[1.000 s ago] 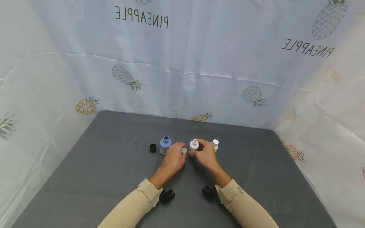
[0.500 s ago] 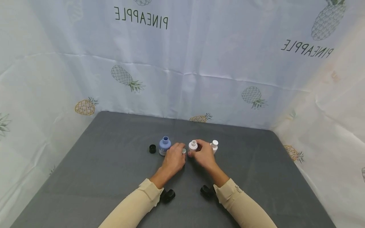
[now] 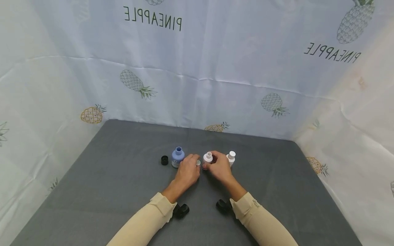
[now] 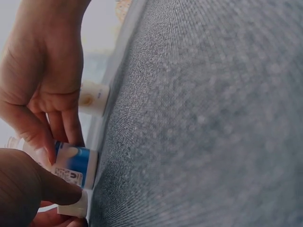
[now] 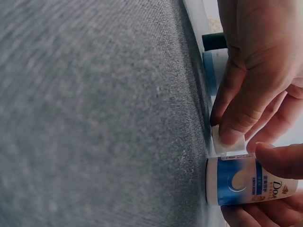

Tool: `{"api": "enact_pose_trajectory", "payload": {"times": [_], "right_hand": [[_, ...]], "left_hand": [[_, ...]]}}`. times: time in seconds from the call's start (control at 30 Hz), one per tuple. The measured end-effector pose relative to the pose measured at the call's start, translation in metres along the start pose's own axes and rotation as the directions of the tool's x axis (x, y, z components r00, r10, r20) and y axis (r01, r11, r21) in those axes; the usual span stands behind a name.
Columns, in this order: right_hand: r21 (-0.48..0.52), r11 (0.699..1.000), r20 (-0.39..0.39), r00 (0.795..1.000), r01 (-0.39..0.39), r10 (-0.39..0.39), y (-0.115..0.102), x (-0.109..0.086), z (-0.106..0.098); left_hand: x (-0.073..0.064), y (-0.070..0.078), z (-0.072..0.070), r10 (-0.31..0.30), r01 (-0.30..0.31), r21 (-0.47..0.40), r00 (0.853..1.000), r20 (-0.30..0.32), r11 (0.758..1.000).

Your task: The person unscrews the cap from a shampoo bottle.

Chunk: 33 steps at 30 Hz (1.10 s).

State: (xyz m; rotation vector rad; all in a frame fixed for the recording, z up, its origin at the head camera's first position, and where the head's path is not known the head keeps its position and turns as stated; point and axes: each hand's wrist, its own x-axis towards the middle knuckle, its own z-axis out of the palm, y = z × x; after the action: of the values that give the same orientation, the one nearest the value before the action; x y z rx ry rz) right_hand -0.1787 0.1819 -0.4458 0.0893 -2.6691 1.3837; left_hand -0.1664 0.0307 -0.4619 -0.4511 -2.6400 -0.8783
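Note:
My left hand [image 3: 187, 171] pinches a small white cap [image 3: 198, 163] low at the table, between the two bottles without caps. In the right wrist view its thumb and fingers close on that cap [image 5: 228, 144], right beside the Dove bottle. My right hand [image 3: 222, 169] grips the white-and-blue Dove bottle [image 3: 207, 158], which stands upright with its neck bare. Thumb on one side and fingers on the other hold the bottle [image 5: 239, 182]. Left of my left hand stands a blue bottle [image 3: 178, 158] with an uncapped neck.
A black cap [image 3: 164, 160] lies left of the blue bottle. Just right of my right hand stands a white capped bottle [image 3: 231, 157]. Black wrist devices [image 3: 181, 211] show under the sleeves. Patterned cloth [image 3: 197, 68] surrounds the grey table [image 3: 123, 191].
My right hand has shifted slightly left with the Dove bottle, toward the white cap. The white capped bottle shows a little more behind it. My left hand keeps its place.

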Motion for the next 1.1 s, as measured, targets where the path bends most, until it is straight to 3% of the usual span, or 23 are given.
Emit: {"api": "enact_pose_trajectory", "payload": {"times": [0.23, 0.43, 0.67, 0.87, 1.1], "right_hand": [[0.024, 0.999, 0.012, 0.999, 0.038, -0.038, 0.001, -0.005, -0.003], [0.011, 0.996, 0.002, 0.996, 0.086, -0.086, 0.001, -0.008, -0.006], [-0.017, 0.993, -0.006, 0.993, 0.115, -0.115, -0.004, -0.019, -0.016], [-0.044, 0.994, -0.007, 0.995, 0.100, -0.101, -0.010, -0.030, -0.026], [-0.072, 0.987, -0.032, 0.989, 0.145, -0.148, -0.019, -0.043, -0.040]], "left_hand": [[-0.001, 0.001, 0.002, 0.018, -0.018, 0.003, 1.000, -0.012, 1.000], [-0.001, 0.003, -0.002, 0.004, -0.003, -0.022, 1.000, 0.014, 1.000], [-0.004, 0.009, -0.013, -0.007, 0.006, -0.102, 1.000, -0.009, 0.995], [-0.007, 0.017, -0.024, 0.019, -0.025, -0.150, 0.999, -0.041, 0.988], [-0.009, 0.029, -0.035, 0.048, -0.062, -0.186, 0.996, -0.080, 0.981]]}}
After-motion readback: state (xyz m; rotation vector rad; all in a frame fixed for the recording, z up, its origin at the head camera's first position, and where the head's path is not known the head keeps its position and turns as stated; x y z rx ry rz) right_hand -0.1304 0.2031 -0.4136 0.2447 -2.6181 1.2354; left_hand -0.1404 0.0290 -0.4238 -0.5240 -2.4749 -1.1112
